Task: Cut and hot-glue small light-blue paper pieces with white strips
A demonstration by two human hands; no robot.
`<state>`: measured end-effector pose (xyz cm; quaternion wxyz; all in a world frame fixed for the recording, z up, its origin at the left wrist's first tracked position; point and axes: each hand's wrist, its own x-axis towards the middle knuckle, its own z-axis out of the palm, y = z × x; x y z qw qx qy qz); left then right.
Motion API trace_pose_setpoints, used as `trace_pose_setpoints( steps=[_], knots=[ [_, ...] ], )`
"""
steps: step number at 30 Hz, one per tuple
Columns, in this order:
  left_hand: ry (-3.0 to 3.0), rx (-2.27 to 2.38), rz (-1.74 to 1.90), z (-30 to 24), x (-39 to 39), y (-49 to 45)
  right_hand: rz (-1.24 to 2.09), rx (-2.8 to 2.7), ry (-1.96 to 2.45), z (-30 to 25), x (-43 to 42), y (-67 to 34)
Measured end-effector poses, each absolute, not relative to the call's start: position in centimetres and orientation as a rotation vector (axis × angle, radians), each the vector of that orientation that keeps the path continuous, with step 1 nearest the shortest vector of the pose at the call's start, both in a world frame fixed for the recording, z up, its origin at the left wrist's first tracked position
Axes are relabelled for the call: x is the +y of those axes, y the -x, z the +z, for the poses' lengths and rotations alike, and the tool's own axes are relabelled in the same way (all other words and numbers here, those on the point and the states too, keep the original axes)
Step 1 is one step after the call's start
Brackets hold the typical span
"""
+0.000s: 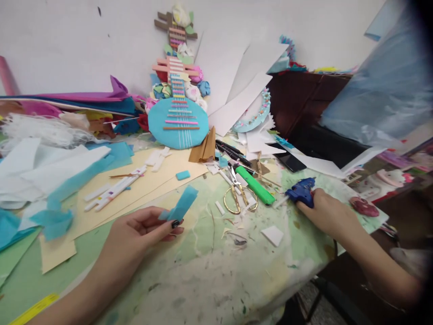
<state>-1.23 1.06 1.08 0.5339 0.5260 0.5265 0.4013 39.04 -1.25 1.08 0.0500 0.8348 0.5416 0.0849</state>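
Note:
My left hand (149,228) pinches a strip of blue crepe paper (184,201) between thumb and fingers, above the table. Over at the right, my right hand (320,210) is wrapped round the handle of a blue glue gun (302,191), whose nozzle points left. Between the two hands lie gold-handled scissors (233,194) and a green utility knife (254,185). A small blue piece (183,175) rests on cream card (135,180) beyond my left hand.
A blue paper lute (179,119) with paper flowers leans on the wall. White sticks (118,189) lie on the card, blue crepe paper (61,221) at left. Black pens (233,151) and a phone (287,158) sit behind the scissors. The table's edge runs along the right.

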Motion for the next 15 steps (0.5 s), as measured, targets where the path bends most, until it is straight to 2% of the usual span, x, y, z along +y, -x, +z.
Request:
trace_pose_setpoints(
  steps=[3, 7, 12, 15],
  knots=[
    [-1.264, 1.268, 0.942, 1.0, 1.1, 1.3, 0.316, 1.637, -2.494, 1.3, -1.5, -39.0],
    [-1.276, 1.261, 0.939, 1.0, 1.2, 1.3, 0.625, 1.91, -2.345, 3.2, -1.4, -37.3],
    [-1.205, 1.249, 0.932, 1.0, 1.5, 1.2, 0.45, 2.439, -2.181, 5.2, 1.3, -32.2],
    [-1.085, 1.227, 0.982, 1.0, 1.5, 1.2, 0.117, 2.545, -2.04, 4.9, 3.2, -29.2]
  ],
)
